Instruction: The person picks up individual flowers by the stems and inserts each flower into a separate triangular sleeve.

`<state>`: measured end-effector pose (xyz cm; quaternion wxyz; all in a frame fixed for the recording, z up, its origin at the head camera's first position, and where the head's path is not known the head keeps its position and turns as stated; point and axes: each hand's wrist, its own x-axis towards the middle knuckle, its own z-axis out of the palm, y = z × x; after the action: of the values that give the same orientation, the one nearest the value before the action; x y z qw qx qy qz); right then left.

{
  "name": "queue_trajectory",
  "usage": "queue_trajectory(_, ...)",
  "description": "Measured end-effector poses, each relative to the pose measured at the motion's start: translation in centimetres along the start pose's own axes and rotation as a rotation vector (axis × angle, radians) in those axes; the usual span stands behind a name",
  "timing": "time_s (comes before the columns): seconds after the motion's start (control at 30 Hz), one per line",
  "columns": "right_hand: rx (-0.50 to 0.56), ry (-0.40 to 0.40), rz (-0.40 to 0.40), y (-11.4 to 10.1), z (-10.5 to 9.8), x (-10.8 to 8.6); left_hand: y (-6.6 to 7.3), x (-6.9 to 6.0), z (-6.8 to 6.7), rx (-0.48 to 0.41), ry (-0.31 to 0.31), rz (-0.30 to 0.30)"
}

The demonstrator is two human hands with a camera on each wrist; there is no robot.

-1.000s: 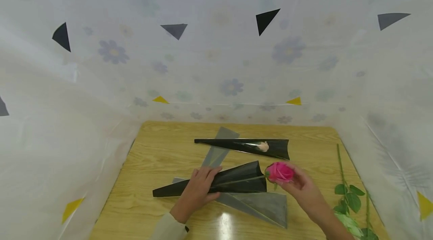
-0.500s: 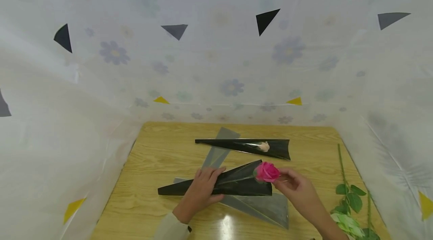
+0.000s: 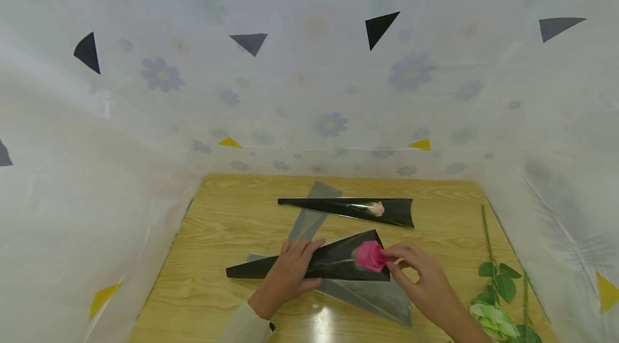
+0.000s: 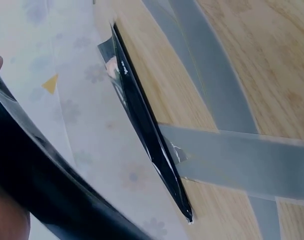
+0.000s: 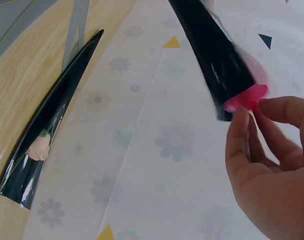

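My left hand [image 3: 289, 270] grips a black flower sleeve [image 3: 333, 259] around its middle, fingers on the far side and thumb on the near side. Inside the wide end of this sleeve sits a pink rose [image 3: 369, 256], its head under the clear front film and its stem running toward the narrow end. At the mouth, my right hand [image 3: 425, 278] pinches the rose's outer petals between thumb and fingertips. The right wrist view shows pink petals [image 5: 249, 97] just at the sleeve's opening, touching the fingertips. In the left wrist view the black sleeve [image 4: 57, 175] crosses the lower left.
Behind lies another black sleeve [image 3: 338, 206] with a pale peach rose [image 3: 376, 208] inside. Flat grey translucent sleeves [image 3: 377, 297] lie beneath and beyond the hands. At the table's right edge are green stems with leaves [image 3: 505, 284] and a pale green flower [image 3: 493, 319].
The pink rose has moved left, from outside the sleeve's mouth to inside it. My right hand has followed it leftward. The left hand and sleeve have shifted slightly right.
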<state>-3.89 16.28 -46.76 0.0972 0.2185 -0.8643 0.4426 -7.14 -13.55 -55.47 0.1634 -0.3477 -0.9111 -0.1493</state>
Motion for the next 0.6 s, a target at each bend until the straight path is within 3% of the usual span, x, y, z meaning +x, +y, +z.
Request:
queue_trajectory(0.1,0.008,-0.096,-0.056,0.1,0.2,-0.2,0.2,0.0,-0.1,0.021,-0.014,0.017)
queue_trajectory(0.17,0.098,-0.175,-0.063,0.3,0.4,-0.2,0.5,0.0,-0.1,0.036,-0.024,0.031)
queue_trajectory(0.37,0.706,-0.578,0.021,1.4,0.7,-0.1,1.3,0.1,-0.2,0.041,-0.064,0.063)
queue_trajectory(0.47,0.84,-0.729,0.04,2.0,0.7,-0.1,1.6,0.1,-0.1,0.034,-0.072,0.082)
queue_trajectory(0.53,0.832,-0.748,0.061,2.3,0.5,-0.1,1.8,0.1,0.1,0.037,-0.078,0.091)
queue_trajectory(0.6,0.742,-0.659,0.108,2.4,-0.1,-0.2,1.8,0.1,0.3,0.044,-0.082,0.089)
